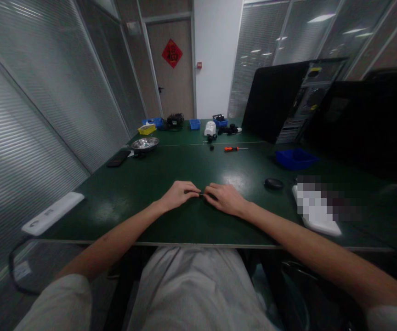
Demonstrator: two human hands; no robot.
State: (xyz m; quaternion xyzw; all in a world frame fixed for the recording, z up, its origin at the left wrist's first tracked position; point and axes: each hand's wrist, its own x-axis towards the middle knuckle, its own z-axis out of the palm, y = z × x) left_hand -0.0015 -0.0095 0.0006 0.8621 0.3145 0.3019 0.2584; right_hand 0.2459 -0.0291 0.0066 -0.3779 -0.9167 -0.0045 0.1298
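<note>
Head view: at the middle of the frame, two bare hands meet over a dark green desk [171, 170]. The left hand [179, 195] comes in from the lower left, its thumb and fingertips drawn narrow, pointing right; the right hand [225, 198] comes in from the lower right, its fingers curled, pointing left. A small dark piece [201, 195] sits at the centre of the frame, between the two sets of fingertips; it is too small to identify, and I cannot tell which hand grips it. Right of the right hand lie a black mouse [273, 184] and a white object [322, 226] partly hidden by pixelation, with a blue tray [293, 162] above the mouse. Above centre, a screwdriver [231, 149] with an orange and black handle lies with its shaft pointing right, near some small black parts [212, 138] and a white device [210, 128]. At the left, a metal bowl [145, 149] stands near a dark flat object [118, 158], below a yellow tray [146, 130]; a white power strip [55, 212] lies at the lower left edge. A black computer tower [275, 103] fills the upper right, and a door [184, 82] with a red diamond sign [172, 53] stands at the top, left of centre.
</note>
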